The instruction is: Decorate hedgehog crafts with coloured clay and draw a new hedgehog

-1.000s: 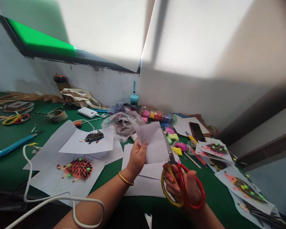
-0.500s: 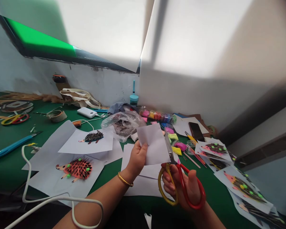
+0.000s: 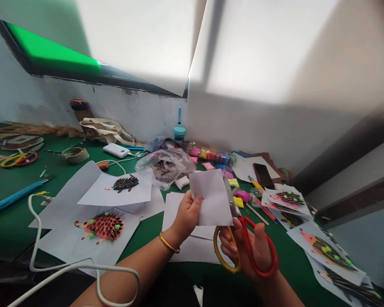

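Bright backlight, dim foreground, blurred upper right

Mid-frame, a sheet (image 3: 212, 204) sits in my left grip (image 3: 188, 213), above loose papers (image 3: 195, 250) on the desk (image 3: 141, 232); scissors (image 3: 246, 239) are in my right grip (image 3: 258, 252), by the sheet's right edge. Behind the sheet lies a bag (image 3: 166, 166), with a phone (image 3: 263, 175) farther right. Overlapping hedgehog pictures (image 3: 328, 249) lie at the lower right. At centre left, one hedgehog card (image 3: 121, 187) lies behind a second card (image 3: 103, 226); beyond them, a tape roll (image 3: 76, 156) sits between a power bank (image 3: 116, 150) and other scissors (image 3: 14, 160).
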Demonstrator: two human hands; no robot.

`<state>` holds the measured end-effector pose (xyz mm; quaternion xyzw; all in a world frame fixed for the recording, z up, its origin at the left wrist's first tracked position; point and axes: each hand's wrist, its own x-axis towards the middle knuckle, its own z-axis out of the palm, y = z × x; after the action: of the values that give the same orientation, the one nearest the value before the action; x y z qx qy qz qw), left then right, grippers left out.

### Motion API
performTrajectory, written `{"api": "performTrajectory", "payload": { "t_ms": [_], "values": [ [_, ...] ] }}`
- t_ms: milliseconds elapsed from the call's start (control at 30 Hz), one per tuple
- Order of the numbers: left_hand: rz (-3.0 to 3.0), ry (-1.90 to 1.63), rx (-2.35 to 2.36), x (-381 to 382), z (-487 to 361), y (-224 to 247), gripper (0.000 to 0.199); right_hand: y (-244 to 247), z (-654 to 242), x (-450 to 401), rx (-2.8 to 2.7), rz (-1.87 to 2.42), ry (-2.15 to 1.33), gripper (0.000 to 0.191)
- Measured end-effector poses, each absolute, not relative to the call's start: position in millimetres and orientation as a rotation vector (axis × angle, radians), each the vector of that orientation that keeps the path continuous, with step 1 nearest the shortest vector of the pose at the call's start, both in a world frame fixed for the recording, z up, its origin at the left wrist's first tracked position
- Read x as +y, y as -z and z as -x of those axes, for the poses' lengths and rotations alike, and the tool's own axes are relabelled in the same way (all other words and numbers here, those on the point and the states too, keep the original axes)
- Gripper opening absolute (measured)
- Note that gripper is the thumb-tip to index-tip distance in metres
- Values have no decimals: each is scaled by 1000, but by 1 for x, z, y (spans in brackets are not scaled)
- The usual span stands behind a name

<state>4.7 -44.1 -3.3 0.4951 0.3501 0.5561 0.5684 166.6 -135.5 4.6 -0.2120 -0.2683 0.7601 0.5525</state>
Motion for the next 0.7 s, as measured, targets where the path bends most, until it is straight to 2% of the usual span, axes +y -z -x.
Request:
{"api": "performTrajectory", "payload": {
  "t_ms": [467, 700],
  "values": [
    [-1098, -1307, 764, -46, -6, 6, 35, 5, -173, -132, -624, 411, -1810, 58],
    [-1114, -1289, 770, -47, -6, 9, 38, 3, -174, -133, -609, 463, -1818, 64]
  ]
}}
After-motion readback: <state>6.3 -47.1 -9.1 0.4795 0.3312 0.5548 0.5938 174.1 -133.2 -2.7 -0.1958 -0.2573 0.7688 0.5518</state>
